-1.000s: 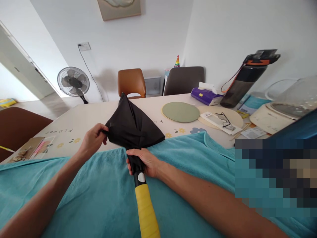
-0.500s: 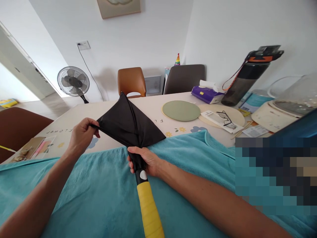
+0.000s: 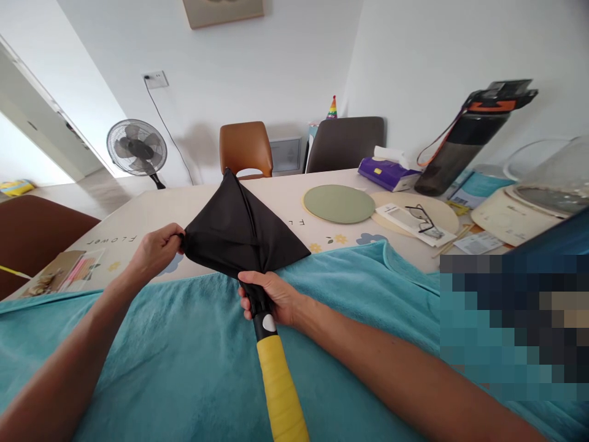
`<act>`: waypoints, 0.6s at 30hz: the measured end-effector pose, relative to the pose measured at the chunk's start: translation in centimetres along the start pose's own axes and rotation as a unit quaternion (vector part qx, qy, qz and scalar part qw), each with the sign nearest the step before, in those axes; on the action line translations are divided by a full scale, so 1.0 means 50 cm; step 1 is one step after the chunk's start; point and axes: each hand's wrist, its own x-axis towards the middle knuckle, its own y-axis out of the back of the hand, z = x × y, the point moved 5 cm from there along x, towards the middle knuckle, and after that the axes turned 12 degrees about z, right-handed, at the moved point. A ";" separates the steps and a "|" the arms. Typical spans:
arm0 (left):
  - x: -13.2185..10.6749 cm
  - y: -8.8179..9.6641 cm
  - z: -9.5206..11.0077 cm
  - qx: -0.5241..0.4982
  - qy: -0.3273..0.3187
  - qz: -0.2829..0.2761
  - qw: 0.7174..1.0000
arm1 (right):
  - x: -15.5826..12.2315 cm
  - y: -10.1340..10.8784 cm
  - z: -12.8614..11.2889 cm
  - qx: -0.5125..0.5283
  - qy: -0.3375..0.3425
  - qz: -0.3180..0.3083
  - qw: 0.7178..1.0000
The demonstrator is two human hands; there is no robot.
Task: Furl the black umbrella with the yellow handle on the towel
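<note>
A black folded umbrella [image 3: 230, 227] with a yellow-wrapped handle [image 3: 281, 387] points away from me over the table. Its canopy fabric is loose and spread to both sides. My right hand [image 3: 267, 296] is wrapped round the gathered fabric and shaft, just above a white button [image 3: 268, 323]. Out to the left, my left hand [image 3: 161, 248] pinches the canopy's left corner and holds the cloth stretched. A turquoise towel [image 3: 184, 350] lies under both forearms and the handle.
On the table [image 3: 161, 205] at right are a green round mat [image 3: 339, 204], glasses [image 3: 424, 221], a purple tissue pack [image 3: 385, 174], a dark bottle [image 3: 473, 138] and a cream appliance [image 3: 510, 212]. A fan [image 3: 137, 147] and chairs [image 3: 246, 147] stand beyond.
My left hand has turned and closed more tightly on the canopy corner, and the cloth's lower left edge now bulges rounder. My right hand keeps its hold on the umbrella.
</note>
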 end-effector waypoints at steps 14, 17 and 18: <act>-0.025 -0.096 -0.017 0.019 -0.065 -0.177 0.982 | -0.002 -0.001 0.001 -0.023 -0.004 0.018 1.000; -0.017 -0.071 -0.016 0.014 -0.044 -0.162 0.986 | -0.003 -0.002 -0.001 -0.021 0.000 0.015 1.000; -0.013 -0.058 -0.015 0.009 -0.029 -0.147 0.989 | -0.004 -0.002 -0.001 -0.022 0.000 0.013 1.000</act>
